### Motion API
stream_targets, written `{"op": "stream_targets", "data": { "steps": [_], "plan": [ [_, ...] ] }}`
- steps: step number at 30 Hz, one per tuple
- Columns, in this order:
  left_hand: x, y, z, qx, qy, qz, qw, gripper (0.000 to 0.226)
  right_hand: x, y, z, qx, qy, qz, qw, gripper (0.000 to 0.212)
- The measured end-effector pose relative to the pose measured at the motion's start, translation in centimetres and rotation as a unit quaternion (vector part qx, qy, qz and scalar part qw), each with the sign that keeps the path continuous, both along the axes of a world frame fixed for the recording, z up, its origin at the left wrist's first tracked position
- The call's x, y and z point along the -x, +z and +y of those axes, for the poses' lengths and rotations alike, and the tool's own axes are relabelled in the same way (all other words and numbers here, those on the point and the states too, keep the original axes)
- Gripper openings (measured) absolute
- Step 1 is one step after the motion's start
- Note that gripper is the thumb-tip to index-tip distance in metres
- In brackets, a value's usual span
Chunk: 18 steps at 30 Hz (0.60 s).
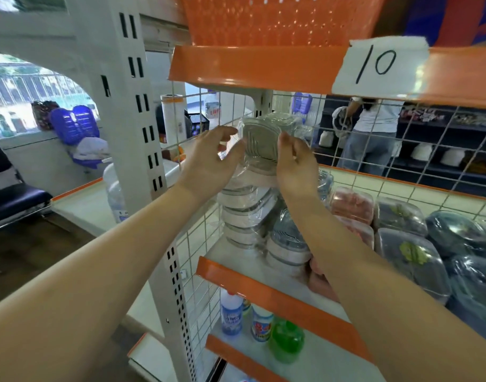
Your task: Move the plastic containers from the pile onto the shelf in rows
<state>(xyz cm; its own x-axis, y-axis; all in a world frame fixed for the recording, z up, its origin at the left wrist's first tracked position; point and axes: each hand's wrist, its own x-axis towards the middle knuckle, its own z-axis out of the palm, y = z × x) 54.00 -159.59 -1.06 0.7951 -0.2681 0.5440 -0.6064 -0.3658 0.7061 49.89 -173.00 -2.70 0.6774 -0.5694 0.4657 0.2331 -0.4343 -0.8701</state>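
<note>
Two forearms reach in; left hand [208, 158] and right hand [295, 161] grip a wrapped container [261, 144], placing it atop the shelf [263, 282] stack [247, 210]; next, release squarely.

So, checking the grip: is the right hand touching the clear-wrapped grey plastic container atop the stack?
Touching. The head view shows the right hand with its fingers on the container edge.
</note>
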Motion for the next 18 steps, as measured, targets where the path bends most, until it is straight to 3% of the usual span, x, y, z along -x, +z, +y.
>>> {"op": "stream_targets", "data": {
  "steps": [5,12,18],
  "plan": [
    [0.8,-0.6,-0.9,-0.12,-0.043,-0.019,0.992,0.072,0.8,0.3,-0.2,-0.112,0.019,-0.037,0.993,0.025],
    [0.5,-0.4,-2.1,-0.071,-0.013,-0.02,0.997,0.092,1.7,1.6,-0.9,-0.25,0.086,-0.035,0.964,0.021],
    [-0.7,1.0,-1.5,-0.164,0.07,-0.015,0.984,0.113,1.2,1.5,-0.9,-0.291,0.154,-0.023,0.944,0.025]
  ]
}}
